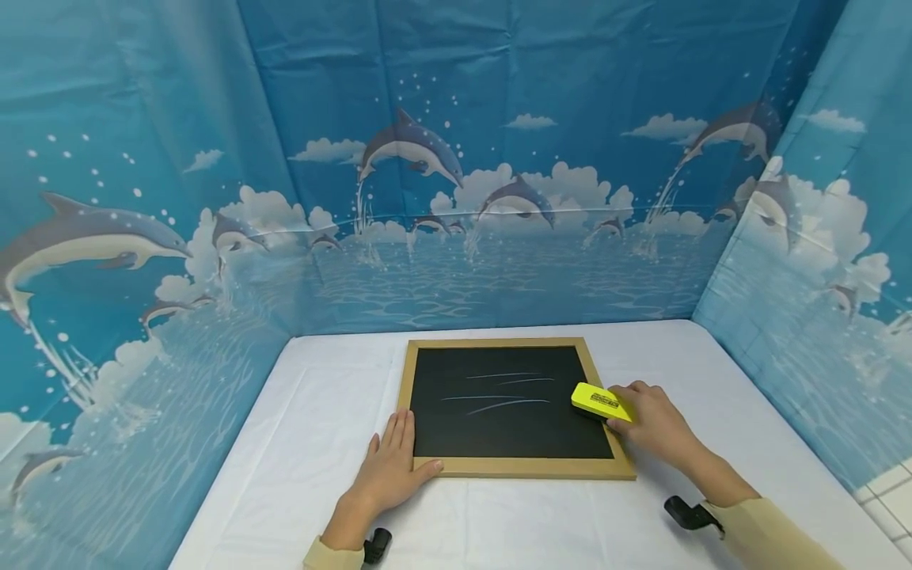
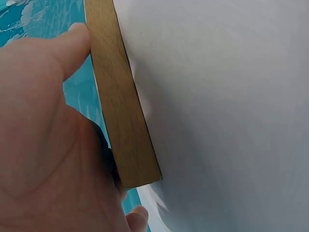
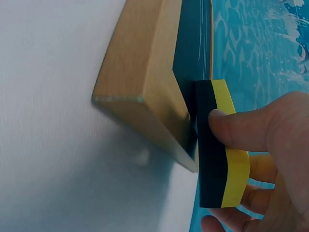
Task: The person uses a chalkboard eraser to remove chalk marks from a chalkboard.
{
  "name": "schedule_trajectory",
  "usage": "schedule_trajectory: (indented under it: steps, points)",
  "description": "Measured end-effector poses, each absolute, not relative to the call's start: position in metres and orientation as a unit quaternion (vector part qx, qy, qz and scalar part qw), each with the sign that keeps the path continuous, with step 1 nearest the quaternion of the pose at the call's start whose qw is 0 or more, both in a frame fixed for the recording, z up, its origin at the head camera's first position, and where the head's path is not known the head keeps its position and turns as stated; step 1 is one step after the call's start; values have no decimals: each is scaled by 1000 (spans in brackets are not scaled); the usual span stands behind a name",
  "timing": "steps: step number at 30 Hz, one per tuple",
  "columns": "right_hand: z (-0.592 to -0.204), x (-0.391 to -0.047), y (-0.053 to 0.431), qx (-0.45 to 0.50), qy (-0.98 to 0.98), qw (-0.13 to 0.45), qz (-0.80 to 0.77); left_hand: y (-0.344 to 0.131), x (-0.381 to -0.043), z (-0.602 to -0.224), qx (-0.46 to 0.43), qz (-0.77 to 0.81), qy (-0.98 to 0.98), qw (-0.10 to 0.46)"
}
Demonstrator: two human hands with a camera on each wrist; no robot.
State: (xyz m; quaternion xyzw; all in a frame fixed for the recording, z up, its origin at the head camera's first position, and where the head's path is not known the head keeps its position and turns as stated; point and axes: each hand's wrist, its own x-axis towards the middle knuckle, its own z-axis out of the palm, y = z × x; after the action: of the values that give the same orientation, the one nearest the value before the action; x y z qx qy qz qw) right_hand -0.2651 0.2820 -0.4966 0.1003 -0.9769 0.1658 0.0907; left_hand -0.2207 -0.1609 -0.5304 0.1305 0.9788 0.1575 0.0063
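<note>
A small blackboard (image 1: 509, 431) with a wooden frame lies flat on the white-covered table. Several thin chalk strokes (image 1: 499, 397) run across its upper and middle surface. My right hand (image 1: 655, 423) grips a yellow and black board eraser (image 1: 602, 401) at the board's right side. The right wrist view shows the thumb on the black felt side of the eraser (image 3: 212, 145) and the other fingers on its far side. On the lower left corner of the frame (image 2: 118, 106) rests my left hand (image 1: 392, 467), fingers straight along the left edge and thumb on the bottom edge.
White cloth (image 1: 285, 443) covers the table around the board. Blue curtains (image 1: 499, 269) printed with dolphins close off the back and both sides. Black wrist cameras (image 1: 689, 513) sit at both sleeves, and white tiles (image 1: 891, 503) show at the far right.
</note>
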Motion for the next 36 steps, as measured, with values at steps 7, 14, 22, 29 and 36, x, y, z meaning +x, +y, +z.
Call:
schedule_trajectory:
  steps: [7, 14, 22, 29, 36]
  points:
    - [-498, -264, 261, 105, -980, 96, 143, -160, -220, -528, 129, 152, 980, 8]
    - [-502, -265, 239, 98, -980, 118, 126, -160, -221, -527, 130, 150, 980, 14]
    - [-505, -268, 208, 87, -980, 136, 118, -159, -222, -524, 130, 147, 980, 24]
    - [-506, -267, 179, 87, -979, 149, 112, -158, -220, -518, 130, 153, 979, 28]
    - [-507, -262, 151, 106, -973, 171, 110, -157, -221, -517, 126, 140, 982, 31]
